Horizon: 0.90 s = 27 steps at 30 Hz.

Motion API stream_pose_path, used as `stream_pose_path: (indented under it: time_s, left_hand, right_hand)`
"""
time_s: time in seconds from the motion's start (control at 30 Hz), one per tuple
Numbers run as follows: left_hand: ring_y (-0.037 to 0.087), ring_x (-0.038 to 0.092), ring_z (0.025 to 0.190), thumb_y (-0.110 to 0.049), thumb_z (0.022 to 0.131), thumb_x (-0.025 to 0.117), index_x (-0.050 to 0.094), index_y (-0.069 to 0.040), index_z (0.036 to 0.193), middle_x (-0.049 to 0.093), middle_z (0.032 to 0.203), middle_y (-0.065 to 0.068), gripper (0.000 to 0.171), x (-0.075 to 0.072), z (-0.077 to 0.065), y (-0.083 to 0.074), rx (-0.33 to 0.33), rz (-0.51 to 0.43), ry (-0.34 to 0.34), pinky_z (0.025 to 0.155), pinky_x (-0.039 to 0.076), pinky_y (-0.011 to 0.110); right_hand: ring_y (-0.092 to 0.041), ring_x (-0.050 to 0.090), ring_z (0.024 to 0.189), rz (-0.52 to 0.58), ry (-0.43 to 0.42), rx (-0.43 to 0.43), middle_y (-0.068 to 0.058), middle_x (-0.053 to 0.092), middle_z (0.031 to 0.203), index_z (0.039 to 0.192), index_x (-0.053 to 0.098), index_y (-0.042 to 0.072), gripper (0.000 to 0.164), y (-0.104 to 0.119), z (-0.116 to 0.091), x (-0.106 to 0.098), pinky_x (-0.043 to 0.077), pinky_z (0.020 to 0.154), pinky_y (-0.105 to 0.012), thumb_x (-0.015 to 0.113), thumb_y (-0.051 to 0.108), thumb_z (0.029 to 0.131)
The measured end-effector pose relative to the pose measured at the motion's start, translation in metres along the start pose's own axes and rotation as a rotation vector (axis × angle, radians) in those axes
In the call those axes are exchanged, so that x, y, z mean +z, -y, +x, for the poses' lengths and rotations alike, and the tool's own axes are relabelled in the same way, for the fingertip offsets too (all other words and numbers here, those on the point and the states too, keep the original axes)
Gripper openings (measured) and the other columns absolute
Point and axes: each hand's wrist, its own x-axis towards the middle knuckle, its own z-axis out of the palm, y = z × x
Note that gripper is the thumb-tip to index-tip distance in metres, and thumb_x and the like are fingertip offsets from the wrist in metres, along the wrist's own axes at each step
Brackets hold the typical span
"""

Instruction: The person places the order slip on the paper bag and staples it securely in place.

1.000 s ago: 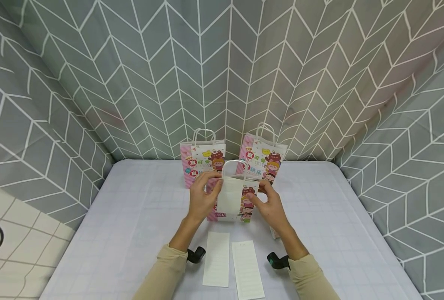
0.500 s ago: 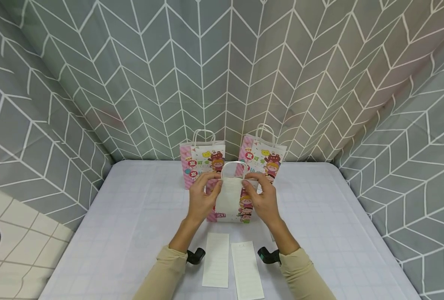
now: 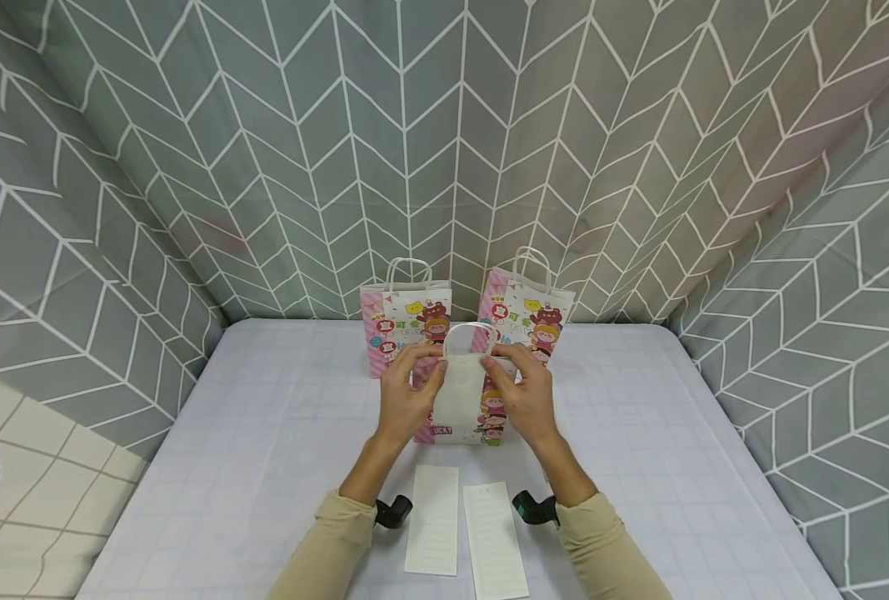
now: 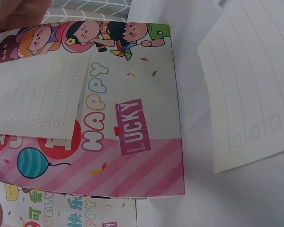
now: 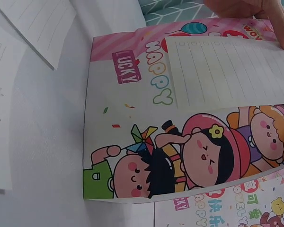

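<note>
A small paper gift bag (image 3: 493,412) with cartoon children and a white handle (image 3: 470,327) stands upright at the table's middle. A lined white notepad sheet (image 3: 456,396) lies flat against its front, over the upper printing. My left hand (image 3: 402,398) pinches the top edge left of the handle, thumb in front. On the other side my right hand (image 3: 526,398) pinches the sheet's upper right corner and the bag's rim. In the left wrist view the sheet (image 4: 35,101) hangs above the word HAPPY; the right wrist view shows the lined sheet (image 5: 217,71) beside the printed children.
Two matching gift bags, one at the left (image 3: 407,312) and one at the right (image 3: 531,310), stand behind. Two lined sheets, left (image 3: 432,521) and right (image 3: 495,540), lie in front between my forearms. A grey patterned curtain (image 3: 444,167) rises behind the table (image 3: 279,433).
My right hand has moved left from the bag's right edge to the sheet's upper right corner. My left hand stays in place. Over the last half second little differs.
</note>
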Motion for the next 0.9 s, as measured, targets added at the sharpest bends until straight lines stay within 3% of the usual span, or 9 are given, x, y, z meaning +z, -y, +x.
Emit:
stream_pose_path:
  time_s: [0.33, 0.6, 0.83, 0.9]
  left_hand:
    - [0.024, 0.052, 0.062, 0.012, 0.083, 0.072, 0.068, 0.003, 0.101, 0.071, 0.098, 0.018, 0.021, 0.002, 0.003, -0.016, -0.012, 0.008, -0.013, 0.049, 0.043, 0.036]
    - [0.014, 0.056, 0.068, -0.004, 0.087, 0.077, 0.07, -0.007, 0.104, 0.074, 0.103, 0.008, 0.018, 0.003, -0.001, -0.001, -0.029, 0.015, 0.0, 0.052, 0.045, 0.023]
    - [0.021, 0.068, 0.098, -0.014, 0.089, 0.078, 0.069, -0.003, 0.106, 0.074, 0.106, 0.011, 0.022, 0.001, -0.003, 0.001, -0.038, -0.012, 0.017, 0.083, 0.051, 0.029]
    - [0.021, 0.069, 0.099, -0.014, 0.089, 0.078, 0.07, -0.004, 0.105, 0.074, 0.107, 0.009, 0.021, 0.002, -0.003, 0.001, -0.038, -0.011, 0.012, 0.085, 0.051, 0.03]
  right_hand:
    - [-0.013, 0.061, 0.09, 0.011, -0.02, -0.004, -0.003, 0.07, 0.096, 0.105, 0.074, 0.004, 0.015, 0.001, -0.001, 0.002, 0.046, 0.083, -0.025, 0.072, 0.014, 0.093]
    - [-0.021, 0.061, 0.087, -0.011, -0.038, -0.007, -0.011, 0.068, 0.093, 0.101, 0.073, 0.001, 0.01, 0.002, 0.0, 0.004, 0.045, 0.082, -0.026, 0.072, 0.004, 0.092]
    - [-0.013, 0.061, 0.088, -0.003, -0.011, -0.043, -0.002, 0.068, 0.095, 0.101, 0.072, 0.008, 0.007, 0.0, -0.001, 0.002, 0.047, 0.083, -0.024, 0.07, 0.011, 0.095]
    - [-0.014, 0.061, 0.087, -0.007, -0.01, -0.049, -0.001, 0.068, 0.095, 0.102, 0.073, 0.009, 0.01, 0.0, -0.001, 0.002, 0.047, 0.081, -0.025, 0.073, 0.014, 0.093]
